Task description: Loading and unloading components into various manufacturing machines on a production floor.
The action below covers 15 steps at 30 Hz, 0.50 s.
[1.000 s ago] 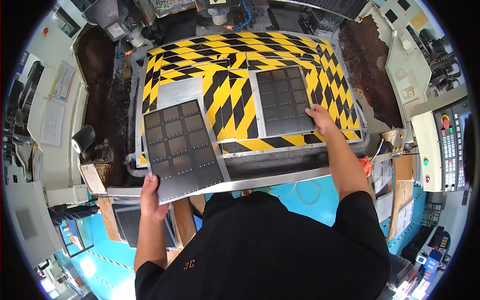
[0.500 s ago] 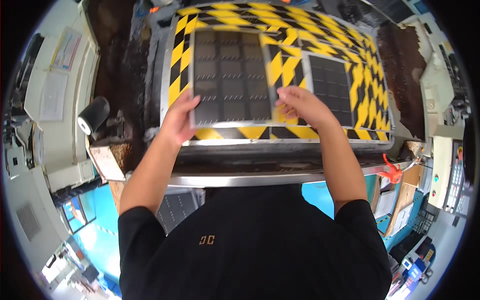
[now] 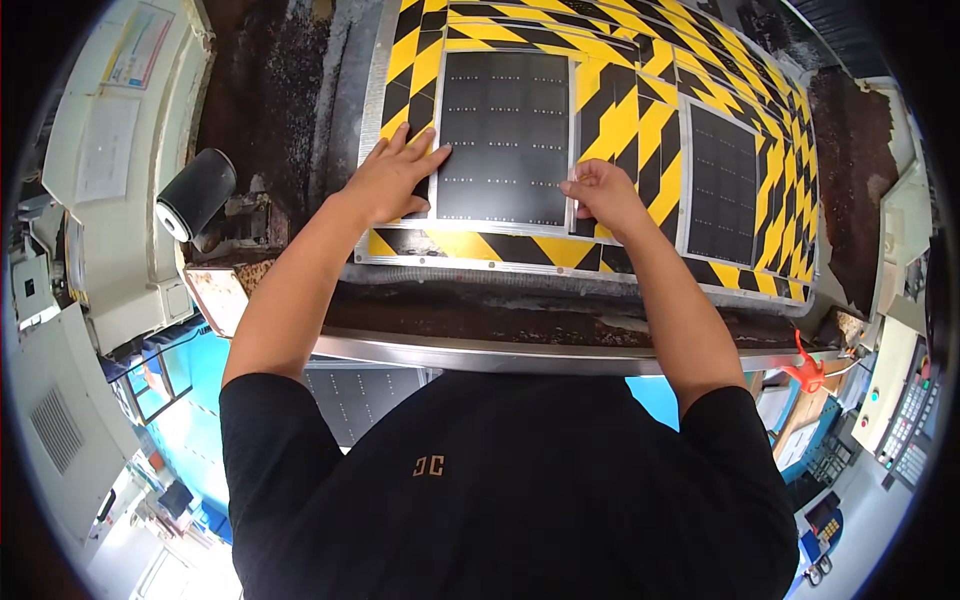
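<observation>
Left grip (image 3: 392, 180) flat beside second dark panel (image 3: 722, 185).

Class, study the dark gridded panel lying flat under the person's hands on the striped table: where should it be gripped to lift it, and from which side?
Grip the dark panel by its left and right edges near the near corners, coming in from the person's side. It lies flat on the striped table, so only its thin rim offers purchase. The left hand and right hand already rest at those corners.
</observation>
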### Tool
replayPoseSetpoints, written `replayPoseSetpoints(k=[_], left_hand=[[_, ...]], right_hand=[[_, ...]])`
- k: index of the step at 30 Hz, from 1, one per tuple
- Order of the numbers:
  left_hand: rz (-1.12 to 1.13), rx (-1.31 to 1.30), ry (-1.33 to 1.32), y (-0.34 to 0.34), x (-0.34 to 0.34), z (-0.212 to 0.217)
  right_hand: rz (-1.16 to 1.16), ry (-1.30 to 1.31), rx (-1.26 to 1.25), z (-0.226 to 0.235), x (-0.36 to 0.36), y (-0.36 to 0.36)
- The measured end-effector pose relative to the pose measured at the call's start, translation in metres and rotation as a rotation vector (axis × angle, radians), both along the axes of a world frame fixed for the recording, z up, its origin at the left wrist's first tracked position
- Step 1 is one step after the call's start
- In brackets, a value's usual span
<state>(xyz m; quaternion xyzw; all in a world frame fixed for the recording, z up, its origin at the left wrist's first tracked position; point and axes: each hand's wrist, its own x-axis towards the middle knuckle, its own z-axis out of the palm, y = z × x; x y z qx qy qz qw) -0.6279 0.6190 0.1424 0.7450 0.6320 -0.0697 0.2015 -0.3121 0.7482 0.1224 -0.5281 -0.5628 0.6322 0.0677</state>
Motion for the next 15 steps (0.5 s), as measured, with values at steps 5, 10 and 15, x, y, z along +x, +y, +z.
replayPoseSetpoints(k=[5, 10, 15], left_hand=[[0.036, -0.071, -0.007, 0.0004, -0.0039, -0.0043], [0.047, -0.063, -0.027, 0.0003, -0.0063, -0.0082], [0.047, -0.066, -0.040, 0.0006, -0.0071, -0.0095]], right_hand=[[0.003, -0.046, 0.018, -0.0008, -0.0028, -0.0017], [-0.002, -0.065, 0.025, -0.0011, -0.0057, -0.0020], [0.003, -0.060, 0.030, -0.0032, -0.0053, -0.0018]])
